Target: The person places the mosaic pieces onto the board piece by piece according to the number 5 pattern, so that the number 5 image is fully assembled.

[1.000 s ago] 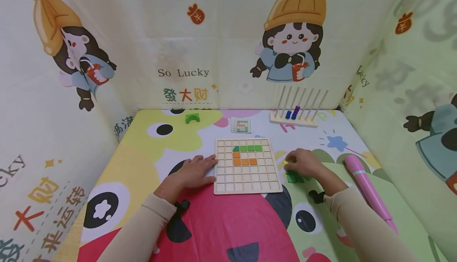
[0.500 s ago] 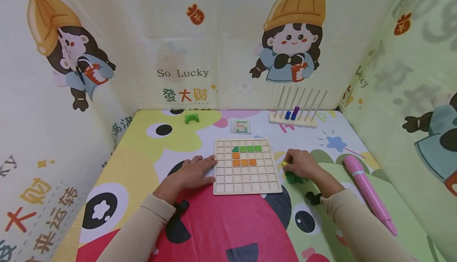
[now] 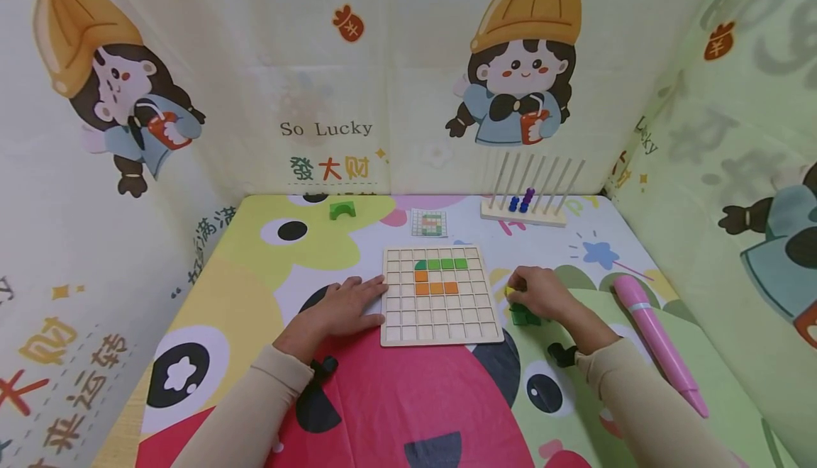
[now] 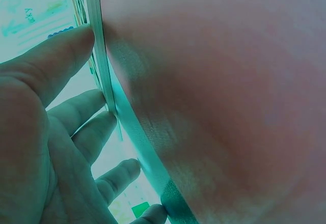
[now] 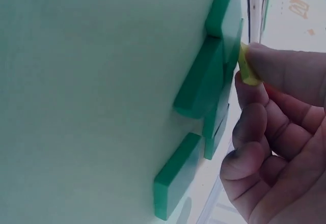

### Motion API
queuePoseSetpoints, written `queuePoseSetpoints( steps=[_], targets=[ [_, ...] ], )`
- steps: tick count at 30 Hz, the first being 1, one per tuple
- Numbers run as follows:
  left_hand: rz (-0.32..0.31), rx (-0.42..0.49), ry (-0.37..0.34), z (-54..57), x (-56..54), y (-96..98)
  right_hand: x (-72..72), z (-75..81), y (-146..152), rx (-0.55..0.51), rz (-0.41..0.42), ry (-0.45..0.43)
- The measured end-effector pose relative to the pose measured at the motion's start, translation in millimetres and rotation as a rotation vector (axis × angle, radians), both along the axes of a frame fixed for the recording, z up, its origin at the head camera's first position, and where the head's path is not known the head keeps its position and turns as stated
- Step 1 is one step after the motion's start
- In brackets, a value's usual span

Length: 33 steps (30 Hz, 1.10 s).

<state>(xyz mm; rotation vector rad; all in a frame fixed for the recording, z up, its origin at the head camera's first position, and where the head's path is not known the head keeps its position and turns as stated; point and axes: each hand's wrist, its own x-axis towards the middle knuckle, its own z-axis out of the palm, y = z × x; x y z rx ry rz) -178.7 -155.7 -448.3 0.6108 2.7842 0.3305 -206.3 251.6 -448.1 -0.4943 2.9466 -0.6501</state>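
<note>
My left hand [image 3: 347,308] lies with fingers spread, fingertips touching the left edge of a wooden grid board [image 3: 408,320]. On the board sit a row of green tiles [image 3: 448,264], with a rounded darker green piece [image 3: 421,266] at its left end. Below them, several orange tiles [image 3: 437,288] form an L. Right of the board, my right hand [image 3: 541,292] pinches a small yellow piece [image 5: 248,71] between thumb and index finger. Beneath and beside that hand lies a loose cluster of green blocks [image 5: 201,79], partly hidden by it in the head view.
Behind the board lies a small printed pattern card [image 3: 429,224]. A green arch block [image 3: 342,210] is at the back left, and a peg rack [image 3: 523,214] with blue and purple beads at the back right. A pink pen-shaped object [image 3: 660,344] lies at the right.
My right hand shifts only slightly over the green blocks, and fewer of them show beside it. My left hand and the board's tiles stay as they were.
</note>
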Motion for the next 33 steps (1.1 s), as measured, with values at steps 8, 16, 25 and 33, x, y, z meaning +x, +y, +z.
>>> queuePoseSetpoints(
  steps=[8, 16, 25, 33],
  targets=[
    [0.000, -0.006, 0.002, -1.6, -0.1, 0.5, -5.4, 7.0, -4.1, -0.093, 0.028, -0.014],
    [0.006, -0.018, 0.001, -3.9, -0.2, 0.5, -13.7, 10.7, -25.7, -0.159, 0.042, -0.083],
    [-0.010, -0.020, 0.001, -6.0, -2.1, -0.4, -22.5, 5.6, -54.8, -0.170, 0.057, -0.108],
    [-0.015, -0.015, 0.004, -4.2, -1.6, -0.2, -27.5, 2.2, -64.1, -0.151, 0.097, -0.109]
  ],
)
